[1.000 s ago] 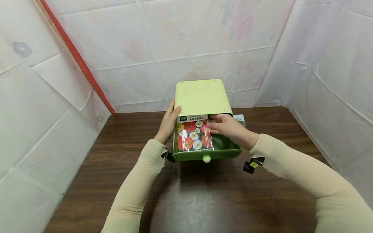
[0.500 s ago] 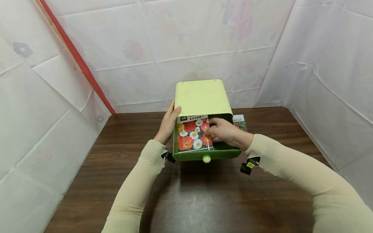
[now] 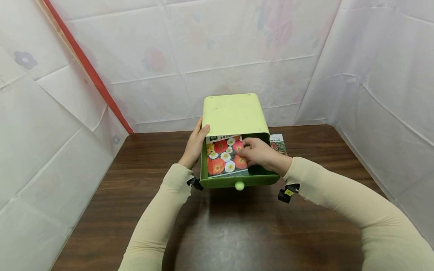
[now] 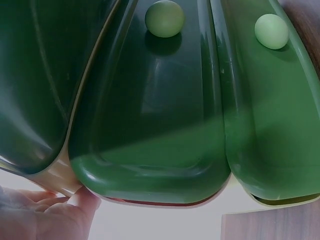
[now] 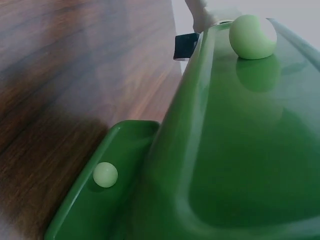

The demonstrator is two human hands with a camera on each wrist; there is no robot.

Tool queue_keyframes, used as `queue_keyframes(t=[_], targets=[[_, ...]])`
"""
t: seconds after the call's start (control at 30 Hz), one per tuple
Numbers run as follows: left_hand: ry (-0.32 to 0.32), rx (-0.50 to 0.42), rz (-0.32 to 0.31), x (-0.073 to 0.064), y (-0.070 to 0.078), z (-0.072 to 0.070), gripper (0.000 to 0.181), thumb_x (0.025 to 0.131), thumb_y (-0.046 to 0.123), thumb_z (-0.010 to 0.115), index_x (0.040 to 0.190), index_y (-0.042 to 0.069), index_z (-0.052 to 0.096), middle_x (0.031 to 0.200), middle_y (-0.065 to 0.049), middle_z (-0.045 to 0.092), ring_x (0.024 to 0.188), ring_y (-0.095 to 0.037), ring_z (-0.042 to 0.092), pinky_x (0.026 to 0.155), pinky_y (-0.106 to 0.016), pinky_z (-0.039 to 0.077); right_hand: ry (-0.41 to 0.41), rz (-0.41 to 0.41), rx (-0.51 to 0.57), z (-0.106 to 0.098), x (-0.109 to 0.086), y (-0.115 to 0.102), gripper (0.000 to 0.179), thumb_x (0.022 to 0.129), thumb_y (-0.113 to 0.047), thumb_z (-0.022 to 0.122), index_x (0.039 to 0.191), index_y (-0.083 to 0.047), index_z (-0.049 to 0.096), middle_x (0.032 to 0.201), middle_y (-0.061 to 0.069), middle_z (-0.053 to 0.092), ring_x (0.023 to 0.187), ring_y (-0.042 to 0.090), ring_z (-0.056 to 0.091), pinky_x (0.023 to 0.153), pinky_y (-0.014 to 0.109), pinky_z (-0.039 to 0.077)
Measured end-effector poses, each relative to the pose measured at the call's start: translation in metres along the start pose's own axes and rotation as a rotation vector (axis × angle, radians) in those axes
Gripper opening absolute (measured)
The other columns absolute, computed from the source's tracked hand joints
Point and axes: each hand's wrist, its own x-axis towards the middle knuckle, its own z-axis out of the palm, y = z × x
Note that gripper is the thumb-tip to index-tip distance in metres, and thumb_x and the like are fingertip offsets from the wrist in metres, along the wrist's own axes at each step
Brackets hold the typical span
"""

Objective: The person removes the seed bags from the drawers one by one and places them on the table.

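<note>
A light green drawer cabinet stands on the table with its top drawer pulled out. Inside that drawer lies a flower seed packet printed with red, orange and white blooms, its top end under the cabinet's front edge. My right hand pinches the packet by its right edge, thumb on its face and fingers partly hidden behind it. My left hand rests against the cabinet's left side, thumb at the top front corner. In the left wrist view, that left hand touches the cabinet's side beside the drawer fronts.
Another seed packet lies on the table just right of the cabinet, partly hidden. A round knob sticks out from the open drawer's front. Below, the right wrist view shows a lower drawer's knob. White sheeting hangs behind.
My right hand has shifted from the packet's upper right, near the cabinet edge, to lower along its right edge. The packet has turned slightly in the drawer. My left hand stays in place.
</note>
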Motion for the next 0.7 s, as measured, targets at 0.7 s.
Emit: queue_keyframes(t=[0.7], targets=[[-0.003,-0.057,-0.003,0.001,0.000,-0.001,0.069,0.104,0.042,0.040,0.159,0.024,0.003,0.167,0.001,0.003,0.153,-0.020,0.007,0.122,-0.046,0.019,-0.023,0.043,0.177,-0.016,-0.017,-0.011,0.032,0.103,-0.016,0.051,0.127,0.006,0.054,0.102,0.004,0.068,0.083,0.009,0.070,0.074,0.026,0.059]])
